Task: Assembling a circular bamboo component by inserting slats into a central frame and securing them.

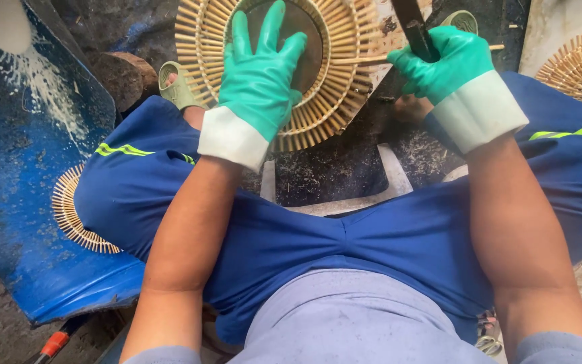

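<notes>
Upper centre of frame: left hand [259,74], green glove, fingers spread flat, pressing on the bamboo ring [345,87]. Ring lies on a dark block between the knees. Upper right: right hand [442,64] clenched around a dark tool handle [413,27], at the ring's right edge. Second ring [75,216] at left, on a blue tub [21,202].

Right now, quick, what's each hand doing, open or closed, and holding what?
Left hand: open, fingers spread, pressed flat on the round bamboo-stick frame.
Right hand: closed around a dark tool handle.
</notes>
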